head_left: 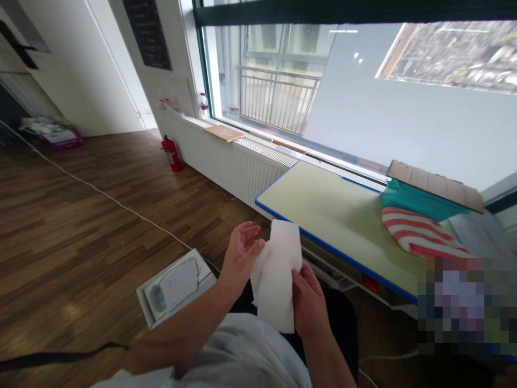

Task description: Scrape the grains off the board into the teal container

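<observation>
A white sheet of paper (280, 275), folded or layered with a ragged left edge, is held upright above my lap. My right hand (309, 299) pinches its right edge between thumb and fingers. On the other side, my left hand (242, 253) has its fingers apart and slightly curled, with the thumb close to the paper's left edge; whether it touches the paper I cannot tell. Left of my left forearm, a white box (145, 302) on the floor has white sheets (181, 280) lying in it.
A pale yellow table (323, 194) with a blue edge stands ahead right, bearing a red-and-white striped cloth item (416, 229) and a teal box (424, 196) topped with cardboard. A radiator (242, 161) runs under the window. A red fire extinguisher (172, 154) and a white cable (121, 205) are on the floor.
</observation>
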A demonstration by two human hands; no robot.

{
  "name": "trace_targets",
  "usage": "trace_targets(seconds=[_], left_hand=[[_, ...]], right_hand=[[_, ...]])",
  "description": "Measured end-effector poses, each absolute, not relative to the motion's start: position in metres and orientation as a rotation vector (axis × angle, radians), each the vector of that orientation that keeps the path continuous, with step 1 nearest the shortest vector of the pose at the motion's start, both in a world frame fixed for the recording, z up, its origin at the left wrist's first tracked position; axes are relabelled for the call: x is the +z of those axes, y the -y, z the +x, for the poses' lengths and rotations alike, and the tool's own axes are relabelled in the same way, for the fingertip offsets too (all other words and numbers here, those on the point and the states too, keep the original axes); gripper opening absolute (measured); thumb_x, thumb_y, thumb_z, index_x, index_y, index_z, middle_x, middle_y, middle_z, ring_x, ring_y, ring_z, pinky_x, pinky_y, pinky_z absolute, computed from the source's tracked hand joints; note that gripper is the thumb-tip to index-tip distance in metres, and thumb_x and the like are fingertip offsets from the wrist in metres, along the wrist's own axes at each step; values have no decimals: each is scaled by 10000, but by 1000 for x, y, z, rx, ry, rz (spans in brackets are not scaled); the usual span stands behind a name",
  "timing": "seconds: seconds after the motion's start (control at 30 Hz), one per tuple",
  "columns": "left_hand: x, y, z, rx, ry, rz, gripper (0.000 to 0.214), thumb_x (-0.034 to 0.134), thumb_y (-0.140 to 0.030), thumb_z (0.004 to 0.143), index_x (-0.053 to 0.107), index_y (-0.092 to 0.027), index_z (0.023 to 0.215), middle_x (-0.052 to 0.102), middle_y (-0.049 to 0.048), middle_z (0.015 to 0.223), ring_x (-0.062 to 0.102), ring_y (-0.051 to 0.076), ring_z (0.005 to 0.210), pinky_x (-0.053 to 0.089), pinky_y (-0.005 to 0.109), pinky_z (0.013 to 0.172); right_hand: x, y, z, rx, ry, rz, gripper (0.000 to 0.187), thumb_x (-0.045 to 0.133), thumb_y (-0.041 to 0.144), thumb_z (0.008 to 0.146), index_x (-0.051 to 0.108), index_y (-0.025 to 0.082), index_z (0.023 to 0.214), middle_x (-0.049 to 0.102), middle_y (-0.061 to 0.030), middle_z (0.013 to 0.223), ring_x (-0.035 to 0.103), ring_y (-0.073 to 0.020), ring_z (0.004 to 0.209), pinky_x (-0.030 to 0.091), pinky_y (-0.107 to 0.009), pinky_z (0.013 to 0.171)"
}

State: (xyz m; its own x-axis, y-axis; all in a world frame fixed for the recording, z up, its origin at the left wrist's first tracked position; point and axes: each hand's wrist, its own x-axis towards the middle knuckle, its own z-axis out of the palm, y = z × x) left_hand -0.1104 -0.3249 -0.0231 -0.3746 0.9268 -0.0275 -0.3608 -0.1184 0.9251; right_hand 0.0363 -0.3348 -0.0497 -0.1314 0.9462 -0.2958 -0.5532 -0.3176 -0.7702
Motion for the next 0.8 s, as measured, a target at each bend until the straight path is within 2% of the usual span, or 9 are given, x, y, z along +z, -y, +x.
trace_targets(seconds=[0.07, 0.13, 0.3, 0.4, 0.5, 0.57, 0.67, 0.73, 0.8], left_hand=[[-33, 321, -108, 1595, -1119, 625, 577, 658, -460, 748, 477, -205, 1233, 594, 125, 1207, 559, 229, 1107, 458, 328, 874], [-39, 320, -106, 1335, -942, 569, 546, 585, -511, 786, 535, -153, 1196, 642, 152, 1116, 616, 250, 1003, 487, 356, 815], [-40, 321, -105, 1083, -881, 656, 382, 732, -351, 686, 671, -128, 990, 711, 99, 874, 651, 189, 716, 496, 290, 636], [-37, 322, -106, 1054, -989, 730, 340, 730, -378, 678, 696, -138, 918, 702, 58, 755, 608, 147, 577, 446, 246, 521], [-34, 322, -104, 1004, -994, 768, 337, 745, -389, 653, 706, -143, 880, 694, 45, 724, 592, 138, 552, 423, 236, 506], [-32, 322, -102, 1007, -964, 770, 338, 746, -398, 650, 708, -145, 871, 696, 44, 730, 596, 141, 573, 427, 241, 532], [-32, 317, -96, 1053, -957, 758, 333, 720, -423, 675, 710, -143, 856, 686, 37, 698, 589, 141, 580, 423, 243, 551], [-33, 311, -93, 1105, -961, 765, 338, 699, -439, 693, 711, -137, 844, 679, 38, 687, 589, 147, 597, 426, 250, 571], [-33, 303, -89, 1159, -969, 792, 348, 684, -452, 699, 710, -132, 832, 675, 41, 690, 592, 158, 623, 428, 258, 592]], right_hand=[[-49, 334, 41, 1642, 572, -920, 272, 731, 296, 650, 618, 256, 894, 692, 23, 857, 625, -165, 754, 490, -313, 712], [-50, 333, 46, 1608, 562, -906, 252, 724, 286, 655, 613, 259, 879, 690, 26, 877, 625, -159, 789, 483, -307, 732], [-54, 331, 59, 1548, 642, -961, 294, 673, 240, 670, 589, 266, 951, 670, 17, 896, 625, -162, 769, 490, -329, 737], [-54, 323, 71, 1401, 738, -943, 422, 615, 263, 697, 553, 285, 1113, 622, -31, 1157, 621, -205, 940, 488, -379, 815], [-48, 309, 86, 1301, 945, -1004, 495, 619, 343, 732, 532, 282, 1215, 514, -69, 1345, 562, -238, 1096, 458, -412, 894], [-40, 300, 94, 1225, 1183, -1102, 443, 659, 365, 721, 599, 257, 1146, 546, -76, 1310, 538, -249, 1127, 426, -421, 937], [-29, 290, 101, 1004, 1449, -1178, 251, 680, 385, 711, 683, 222, 902, 637, -67, 1156, 545, -250, 1098, 384, -422, 978], [-25, 287, 103, 909, 1449, -1217, 219, 681, 404, 707, 680, 208, 805, 674, -60, 1040, 574, -240, 1028, 406, -404, 944], [-23, 285, 104, 931, 1317, -1258, 259, 676, 432, 705, 672, 198, 815, 691, -53, 928, 607, -218, 903, 463, -364, 832]])
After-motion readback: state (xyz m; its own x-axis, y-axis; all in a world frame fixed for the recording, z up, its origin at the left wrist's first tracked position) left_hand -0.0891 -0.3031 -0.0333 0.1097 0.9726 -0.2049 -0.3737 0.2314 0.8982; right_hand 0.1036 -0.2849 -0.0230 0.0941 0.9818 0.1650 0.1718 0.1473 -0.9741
